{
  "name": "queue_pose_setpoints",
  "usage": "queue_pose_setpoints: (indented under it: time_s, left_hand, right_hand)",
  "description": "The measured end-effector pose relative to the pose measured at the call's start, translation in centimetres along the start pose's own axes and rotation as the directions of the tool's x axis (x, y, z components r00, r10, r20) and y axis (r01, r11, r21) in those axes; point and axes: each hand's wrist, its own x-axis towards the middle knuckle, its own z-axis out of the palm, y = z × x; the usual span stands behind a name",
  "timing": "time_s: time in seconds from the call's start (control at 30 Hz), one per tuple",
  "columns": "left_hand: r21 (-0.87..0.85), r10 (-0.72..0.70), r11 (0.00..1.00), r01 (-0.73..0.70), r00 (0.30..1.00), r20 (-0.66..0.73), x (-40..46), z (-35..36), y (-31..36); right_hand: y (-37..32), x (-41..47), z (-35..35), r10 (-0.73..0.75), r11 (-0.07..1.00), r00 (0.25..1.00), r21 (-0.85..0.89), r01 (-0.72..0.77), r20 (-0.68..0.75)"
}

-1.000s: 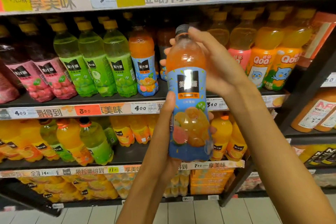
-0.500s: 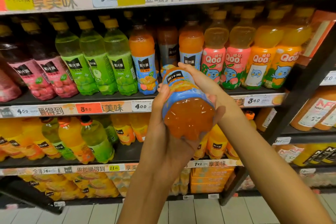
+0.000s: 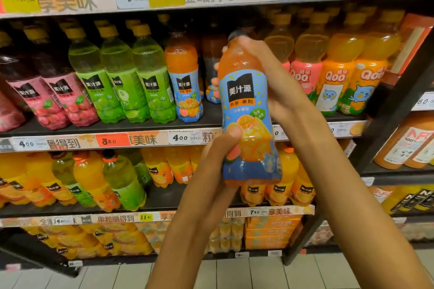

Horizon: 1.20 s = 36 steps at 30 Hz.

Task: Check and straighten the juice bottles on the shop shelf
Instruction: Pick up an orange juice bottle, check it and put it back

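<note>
Holding the orange juice bottle (image 3: 249, 110) upright at the centre of the frame, clear of the shelf and in front of it, you have it turned so its blue label faces you, which looks like the pose for checking it before it goes back. Your left hand (image 3: 218, 162) grips the lower part from the left, thumb pressed on the fruit picture, fingers wrapped behind. Your right hand (image 3: 279, 91) curls round the shoulder and neck from the right, steadying the top; the dark cap just shows above your fingers, though blur there makes it hard to say whether you touch it.

The bottle is full, orange above the label and at the base, with a black brand panel and orange slices printed below. It seems undented.

Left of it, on the middle shelf (image 3: 145, 126), stands a matching blue-labelled bottle (image 3: 185, 82), and between that one and your bottle lies a dim gap, probably its slot. Green bottles (image 3: 122, 77) and pink bottles (image 3: 47, 96) fill the left of the frame; Qoo bottles (image 3: 338, 73) crowd the right.
</note>
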Motion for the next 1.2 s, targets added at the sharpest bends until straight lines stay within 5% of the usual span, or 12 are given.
queue_pose_setpoints:
  time_s: [0.1, 0.23, 0.4, 0.57, 0.8, 1.0, 1.2]
  left_hand:
    - [0.326, 0.114, 0.941, -0.090, 0.992, -0.053, 0.4, -0.6, 0.5]
    - [0.516, 0.239, 0.836, -0.184, 0.970, -0.041, 1.3, -0.9, 0.2]
    - [0.567, 0.337, 0.782, -0.258, 0.941, -0.037, 2.7, -1.4, -1.2]
    - [0.616, 0.409, 0.739, -0.273, 0.909, -0.088, 4.3, -2.8, -1.6]
    - [0.650, 0.381, 0.690, -0.318, 0.923, 0.047, 5.4, -3.1, -0.9]
    - [0.694, 0.300, 0.675, -0.249, 0.953, 0.049, 4.7, -4.4, -1.2]
    - [0.624, 0.176, 0.767, -0.152, 0.984, 0.023, 3.7, -3.9, -2.1]
  right_hand:
    - [-0.9, -0.6, 0.6, -0.226, 0.964, 0.974, -0.141, 0.225, 0.003]
    - [-0.7, -1.7, 1.3, -0.335, 0.907, 0.936, -0.231, 0.352, 0.109]
    - [-0.2, -3.4, 1.2, -0.329, 0.785, 0.895, -0.440, 0.436, 0.301]
    - [0.5, -4.8, 0.1, -0.319, 0.718, 0.839, -0.465, 0.517, 0.440]
    - [0.6, -5.3, 0.2, -0.336, 0.593, 0.748, -0.489, 0.640, 0.572]
    - [-0.4, -4.6, -0.5, -0.281, 0.596, 0.754, -0.508, 0.622, 0.594]
    - [-0.1, -2.9, 0.1, -0.267, 0.770, 0.822, -0.402, 0.495, 0.502]
